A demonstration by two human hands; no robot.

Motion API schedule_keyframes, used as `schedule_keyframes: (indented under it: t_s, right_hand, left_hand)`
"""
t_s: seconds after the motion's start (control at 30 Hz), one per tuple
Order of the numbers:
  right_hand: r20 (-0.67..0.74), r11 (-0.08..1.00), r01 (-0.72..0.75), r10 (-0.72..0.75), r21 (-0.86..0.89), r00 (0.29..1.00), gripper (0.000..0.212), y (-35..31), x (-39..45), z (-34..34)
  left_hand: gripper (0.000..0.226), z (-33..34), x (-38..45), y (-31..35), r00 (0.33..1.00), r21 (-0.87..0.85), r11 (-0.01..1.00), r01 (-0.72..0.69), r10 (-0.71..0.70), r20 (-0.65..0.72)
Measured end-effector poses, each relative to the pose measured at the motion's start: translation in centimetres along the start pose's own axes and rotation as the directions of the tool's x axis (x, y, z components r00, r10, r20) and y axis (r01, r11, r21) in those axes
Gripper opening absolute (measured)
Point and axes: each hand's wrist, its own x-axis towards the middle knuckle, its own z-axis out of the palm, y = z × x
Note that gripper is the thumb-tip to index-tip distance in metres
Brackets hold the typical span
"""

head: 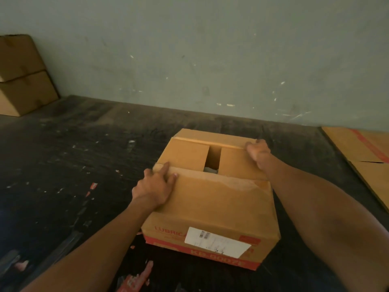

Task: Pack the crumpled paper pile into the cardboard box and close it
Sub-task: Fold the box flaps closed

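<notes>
A brown cardboard box (212, 209) with red print and a white label stands on the dark floor in front of me. Its two inner flaps lie folded down with a narrow gap between them, and a bit of pale crumpled paper (210, 170) shows through that gap. The near flap is tilted partly over the top. My left hand (154, 187) presses on the left end of the near flap, fingers spread. My right hand (258, 153) grips the right end of the far flap at the box's back edge.
Two stacked cardboard boxes (23, 74) stand at the far left against the greenish wall. Flattened cardboard (366, 157) lies on the floor at the right. Red and white scraps (134, 279) litter the dark floor near my left forearm.
</notes>
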Motion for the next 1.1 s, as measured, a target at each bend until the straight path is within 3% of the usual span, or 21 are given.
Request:
schedule_keyframes:
  t_s: [0.13,0.3,0.37,0.47,0.6,0.77,0.9,1.1]
  right_hand:
    - [-0.106,0.949,-0.012,0.048,0.315,0.993,0.06,-0.7,1.5,0.1]
    - [-0.119,0.806,-0.003,0.09,0.591,0.989,0.065,-1.0,1.5,-1.4]
    - [-0.161,0.785,0.072,0.036,0.615,0.986,0.057,-1.2,0.8,-2.0]
    - [-0.336,0.737,0.288,-0.087,0.611,0.938,0.028,-0.8,-1.9,-2.5]
    - [-0.359,0.767,0.452,-0.307,0.454,0.881,0.026,1.9,-6.9,-2.6]
    - [-0.104,0.875,0.466,-0.455,0.132,0.885,0.027,5.6,-11.3,-3.0]
    - [0.194,0.872,0.403,-0.36,-0.277,0.913,0.047,6.3,-12.9,-2.9]
    - [0.277,0.739,0.378,-0.263,-0.557,0.924,0.062,6.0,-14.9,-1.8]
  left_hand:
    - [0.067,0.6,0.1,0.0,1.0,-0.013,1.0,0.002,-0.003,-0.029]
    - [0.068,0.8,0.2,-0.3,0.999,-0.004,1.0,-0.01,0.01,-0.033]
    - [0.067,0.7,0.2,-0.3,1.0,-0.012,1.0,-0.012,0.012,-0.023]
    - [0.068,0.7,0.1,-0.4,0.999,-0.048,0.999,-0.018,0.017,-0.034]
    - [0.088,0.6,-0.3,-0.5,0.994,-0.155,0.988,-0.026,0.01,-0.105]
    - [0.095,0.8,-0.1,-0.8,0.99,-0.199,0.978,-0.065,0.039,-0.133]
    - [0.084,0.2,0.3,-0.7,0.996,-0.177,0.982,-0.062,0.05,-0.072]
    - [0.068,-0.2,1.1,-0.9,0.998,-0.071,0.995,-0.068,0.069,0.012]
